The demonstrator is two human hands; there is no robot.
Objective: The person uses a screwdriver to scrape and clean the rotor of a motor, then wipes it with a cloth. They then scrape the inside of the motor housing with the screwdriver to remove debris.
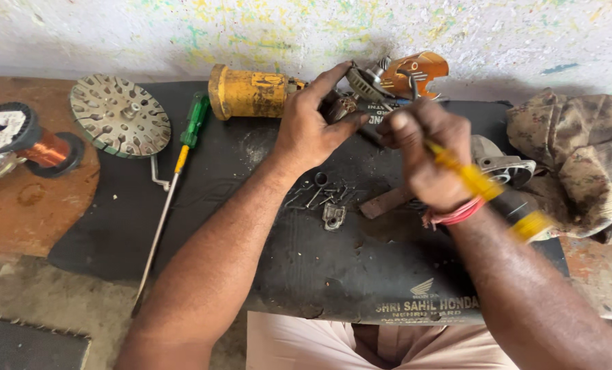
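My left hand (311, 122) grips the metal head of a power tool (361, 89), whose yellow motor body (248, 92) lies to the left and orange guard (419, 70) to the right. Fist closed, my right hand (424, 152) holds a screwdriver with a yellow and black handle (487, 188), its tip hidden toward the tool head. Both hands work over a black rubber mat (203, 199). Several loose screws and small parts (323, 199) lie on the mat just below the hands.
A green-handled long screwdriver (176, 171) and a slotted round metal disc (119, 115) lie at left. A copper wire spool (25, 140) sits at the far left. A grey metal housing (505, 168) and a camouflage cloth (580, 161) lie at right.
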